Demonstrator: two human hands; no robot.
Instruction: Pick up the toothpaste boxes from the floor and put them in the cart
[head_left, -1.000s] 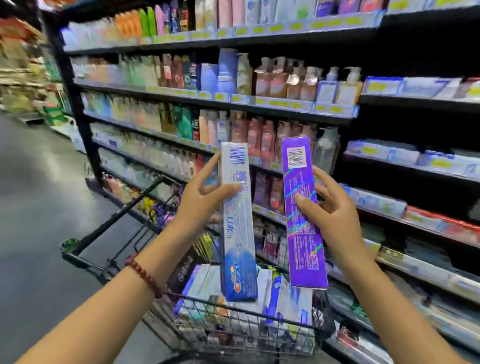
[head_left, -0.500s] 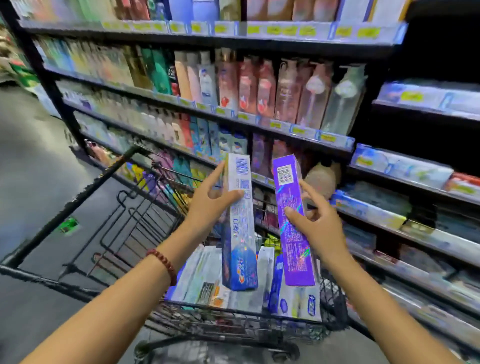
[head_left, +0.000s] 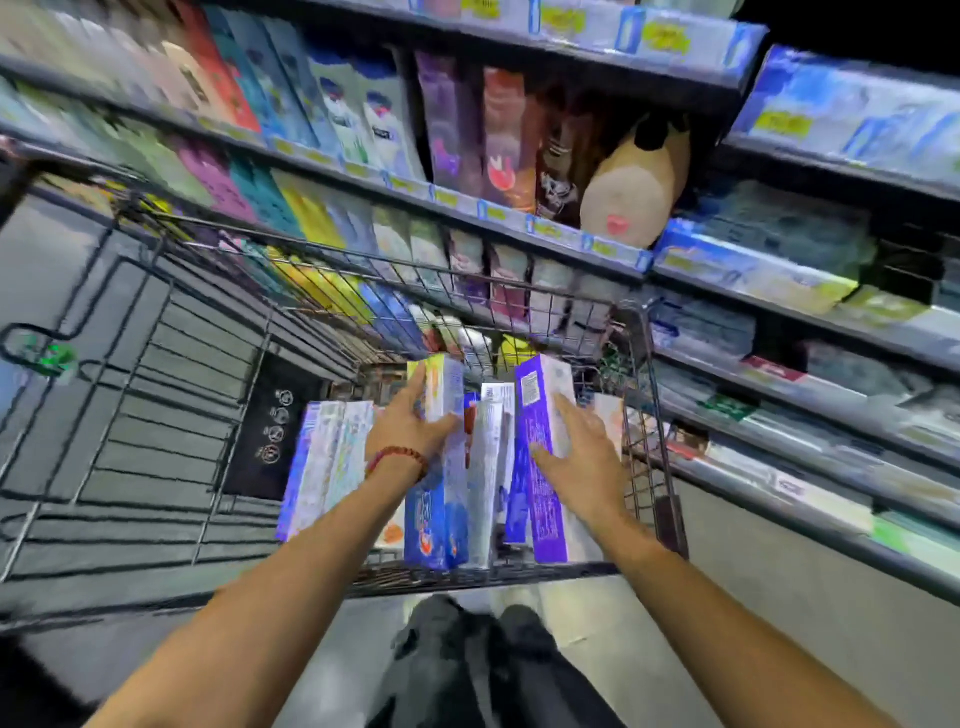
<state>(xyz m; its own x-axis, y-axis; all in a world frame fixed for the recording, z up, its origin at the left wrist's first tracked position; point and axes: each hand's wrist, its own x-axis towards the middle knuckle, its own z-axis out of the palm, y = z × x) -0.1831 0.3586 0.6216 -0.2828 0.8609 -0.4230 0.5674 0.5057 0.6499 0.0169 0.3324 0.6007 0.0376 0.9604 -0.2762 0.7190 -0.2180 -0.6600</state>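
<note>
My left hand (head_left: 405, 426), with a red bead bracelet on the wrist, grips a blue-and-white toothpaste box (head_left: 441, 488) down inside the wire cart (head_left: 649, 415). My right hand (head_left: 582, 457) holds a purple toothpaste box (head_left: 540, 431), thumb on its front face and fingers along its right side. Both boxes lie lengthwise among other toothpaste boxes (head_left: 327, 462) that rest in the cart's basket. A white box (head_left: 491, 457) sits between the two held ones.
Store shelves (head_left: 519, 218) packed with boxed goods run along the right and far side, close to the cart. The cart's folded child-seat flap (head_left: 156, 395) is at left. Grey floor (head_left: 753, 597) lies below, and my dark trouser legs (head_left: 467, 665) show under the cart's near rim.
Both hands have come down from chest height into the cart, carrying the blue-and-white and purple boxes. My view has tilted down toward the basket.
</note>
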